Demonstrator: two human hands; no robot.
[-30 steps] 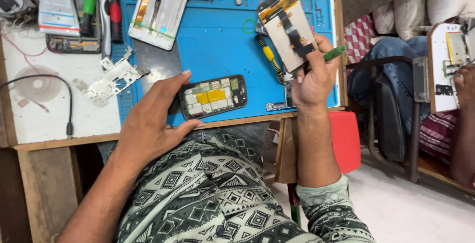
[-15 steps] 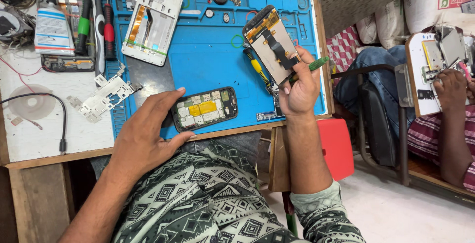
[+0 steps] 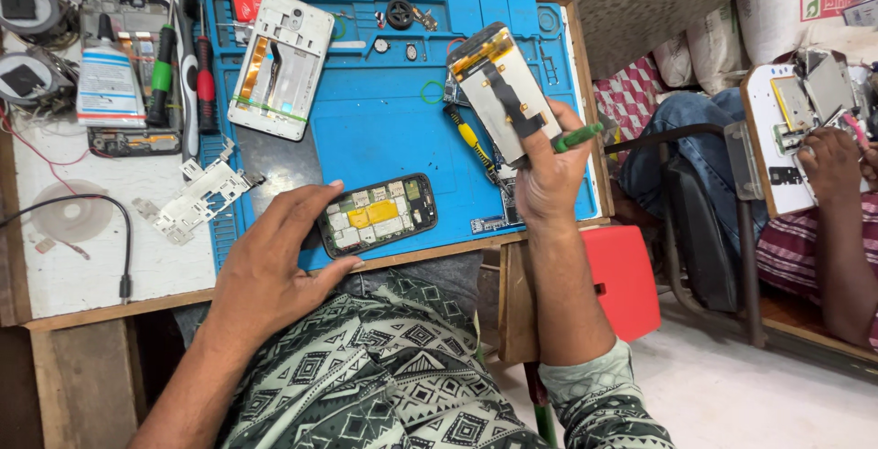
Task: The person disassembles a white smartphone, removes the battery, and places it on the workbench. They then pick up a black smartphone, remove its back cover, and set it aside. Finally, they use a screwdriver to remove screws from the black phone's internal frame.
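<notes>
Fingers of right hand (image 3: 549, 184) grasping display panel (image 3: 505, 92) and green tool (image 3: 578, 137), left hand (image 3: 270, 271) fingers spread, steadying opened phone (image 3: 377, 215) on blue mat (image 3: 384, 129)

I see my right hand (image 3: 549, 179) holding a screen panel (image 3: 503, 92) face down, gold-edged; a white, blue-labelled tube (image 3: 110, 83) lies far left; white sacks (image 3: 777, 19) stand top right.

Opened phone (image 3: 377, 215) on mat (image 3: 384, 129), screen panel (image 3: 503, 92) right
</notes>
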